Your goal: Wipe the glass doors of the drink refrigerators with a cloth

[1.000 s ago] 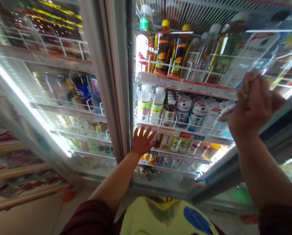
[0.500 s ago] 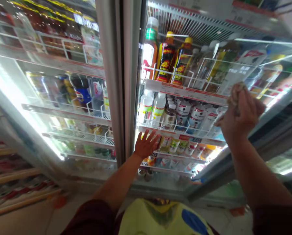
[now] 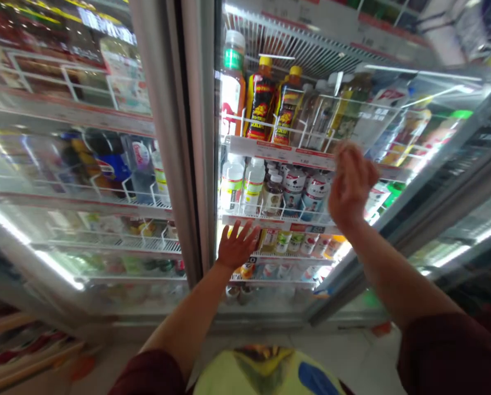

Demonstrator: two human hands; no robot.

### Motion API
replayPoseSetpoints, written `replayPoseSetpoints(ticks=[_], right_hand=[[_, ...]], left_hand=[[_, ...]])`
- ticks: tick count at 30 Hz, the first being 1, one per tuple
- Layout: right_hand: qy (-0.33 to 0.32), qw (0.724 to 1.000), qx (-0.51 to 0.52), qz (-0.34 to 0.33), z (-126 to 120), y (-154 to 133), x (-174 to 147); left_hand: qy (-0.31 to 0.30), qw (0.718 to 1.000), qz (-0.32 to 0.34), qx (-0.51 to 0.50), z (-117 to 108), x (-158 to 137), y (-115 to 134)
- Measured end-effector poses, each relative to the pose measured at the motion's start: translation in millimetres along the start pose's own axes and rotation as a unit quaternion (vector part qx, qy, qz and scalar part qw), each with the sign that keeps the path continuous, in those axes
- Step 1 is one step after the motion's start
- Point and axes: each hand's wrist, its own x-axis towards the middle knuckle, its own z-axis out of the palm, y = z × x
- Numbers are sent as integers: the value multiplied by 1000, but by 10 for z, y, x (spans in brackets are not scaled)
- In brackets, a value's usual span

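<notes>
My left hand (image 3: 237,245) is open, its fingers spread flat at the glass front of a drinks cooler, near the lower edge of the middle bottle shelf. My right hand (image 3: 351,186) is raised to the right before the glass, blurred by motion. Its fingers are closed around what looks like a small crumpled pale cloth, mostly hidden in the grip. Behind the hands stand dark bottles with yellow caps (image 3: 261,101), a tall bottle with a green band (image 3: 232,82), clear bottles with yellow-green labels (image 3: 252,186) and bottles with white and blue labels (image 3: 314,192).
A grey upright frame (image 3: 196,137) divides this cooler section from the left one, where a blue-labelled cola bottle (image 3: 110,164) stands among other drinks. Price strips run along the shelf edge (image 3: 282,151). A slanting door frame (image 3: 377,236) borders the right side. A yellow garment (image 3: 245,373) shows below.
My right hand has moved left across the cooler front, still closed. My left hand stays spread in about the same place on the front. The view has shifted a little to the right.
</notes>
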Motion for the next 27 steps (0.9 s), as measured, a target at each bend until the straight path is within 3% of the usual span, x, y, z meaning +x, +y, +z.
replayPoseSetpoints(ticks=[2,4,8,10,11,13,14,16,17,19,23,25,27], right_hand=[[-101,990,27,-97,-18,-200,-101],[-127,984,23,-122,-59,-120,-55],[4,996,-58,60,-116,496,303],[56,985,-91,135,-114,534,297],[59,984,-96,140,-110,427,208],[0,995,-70,77,-103,55,-84],[-49,999,-18,6,-104,-139,-238],[-148,980,73,-110,-117,-358,-434],[-165,973,102,-129,-128,-340,-443],[-136,980,116,-88,-148,-52,-278],[36,993,45,105,-98,700,232],[81,987,-7,140,-26,678,249],[53,994,-23,91,48,370,89]], left_hand=[[1,1000,-1,-10,5,6,-5],[0,1000,-4,-21,17,4,-11],[-1,1000,-8,-28,43,-9,-14],[1,1000,-7,-22,53,-14,-13],[1,1000,-6,-19,56,-17,-13],[-1,1000,-3,-18,60,-21,-15],[-2,1000,-2,-23,61,-23,-16],[-6,999,-3,-36,61,-22,-18],[-8,999,-6,-45,60,-21,-19],[-11,998,-10,-58,58,-16,-18],[-11,999,-2,-36,48,0,-16],[-8,1000,3,-25,39,11,-17],[-5,1000,7,-21,28,24,-19]])
